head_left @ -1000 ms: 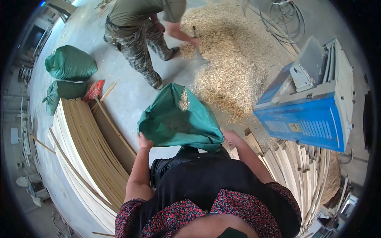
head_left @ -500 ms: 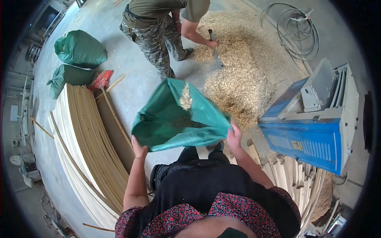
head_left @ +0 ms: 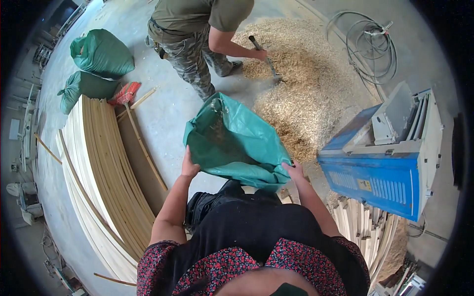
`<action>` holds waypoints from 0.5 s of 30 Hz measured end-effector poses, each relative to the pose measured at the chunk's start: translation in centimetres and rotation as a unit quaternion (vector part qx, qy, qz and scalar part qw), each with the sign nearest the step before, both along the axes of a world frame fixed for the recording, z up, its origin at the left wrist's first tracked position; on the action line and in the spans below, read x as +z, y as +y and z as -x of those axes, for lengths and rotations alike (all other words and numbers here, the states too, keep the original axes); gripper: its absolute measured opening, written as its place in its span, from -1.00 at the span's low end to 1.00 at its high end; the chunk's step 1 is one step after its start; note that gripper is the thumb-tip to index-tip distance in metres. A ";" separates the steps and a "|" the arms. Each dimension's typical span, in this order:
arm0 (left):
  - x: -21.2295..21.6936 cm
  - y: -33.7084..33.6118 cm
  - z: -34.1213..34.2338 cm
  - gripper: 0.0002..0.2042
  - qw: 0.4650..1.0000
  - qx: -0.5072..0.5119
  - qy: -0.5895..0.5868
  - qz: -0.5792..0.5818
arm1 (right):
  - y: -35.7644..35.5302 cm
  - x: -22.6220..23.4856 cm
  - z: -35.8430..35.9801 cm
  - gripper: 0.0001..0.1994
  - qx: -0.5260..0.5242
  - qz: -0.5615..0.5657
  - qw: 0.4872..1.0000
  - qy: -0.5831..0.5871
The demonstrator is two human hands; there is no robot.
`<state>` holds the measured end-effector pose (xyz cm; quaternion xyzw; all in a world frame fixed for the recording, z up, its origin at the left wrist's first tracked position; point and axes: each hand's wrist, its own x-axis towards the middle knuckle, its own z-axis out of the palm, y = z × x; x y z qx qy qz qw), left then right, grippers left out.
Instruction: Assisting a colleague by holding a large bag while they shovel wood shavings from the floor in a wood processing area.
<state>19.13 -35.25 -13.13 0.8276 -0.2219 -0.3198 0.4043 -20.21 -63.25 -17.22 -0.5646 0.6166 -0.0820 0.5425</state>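
A green woven sack is stretched between my two hands, its mouth gaping upward. My left hand grips the rim at the near left corner. At the right corner, my right hand is closed on the same rim. Some wood shavings cling to the inside of the sack; its bottom is hidden. Across from me, a bent-over co-worker holds a shovel, its blade at the edge of a large pile of wood shavings.
Stacked long wooden boards lie at left, with a red broom beside them. Two green sacks, one a full sack, stand beyond. At right are a blue machine cabinet, wood offcuts and a coiled cable.
My left hand has moved right and up, drawing the sack's mouth narrower. The shavings that showed in mid-sack have dropped from sight. The co-worker has shifted slightly left with the shovel.
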 end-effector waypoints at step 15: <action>5.1 -3.1 2.5 0.02 0.988 0.007 0.151 0.043 | -3.2 -1.4 2.6 -0.72 -0.185 0.206 0.961 -0.014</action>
